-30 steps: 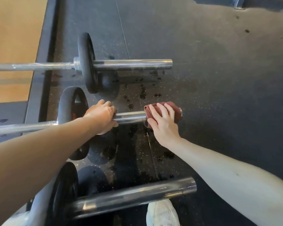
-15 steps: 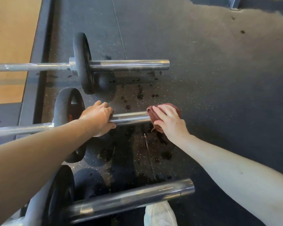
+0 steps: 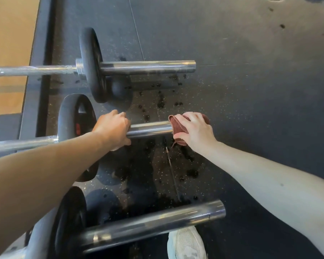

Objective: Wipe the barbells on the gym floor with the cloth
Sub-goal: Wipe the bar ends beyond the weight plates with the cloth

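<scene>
- The bar (image 3: 150, 128) could be rolled on the floor (image 3: 250, 109) if the left hand (image 3: 113, 130), fingers curled round its sleeve, is loosened.
- The cloth (image 3: 177, 126) could be dragged off the bar's end, where it is gripped by the curled right hand (image 3: 196, 130).
- The cloth is seen reddish-brown, bunched; the bar, chrome.

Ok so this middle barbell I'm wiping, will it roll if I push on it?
Probably: the middle barbell rests on a round plate, so a push across it could roll it; your left hand gripping the sleeve likely steadies it. Steel bar plus plate looks heavy to lift. The polished sleeve may be slippery under the cloth.
</scene>
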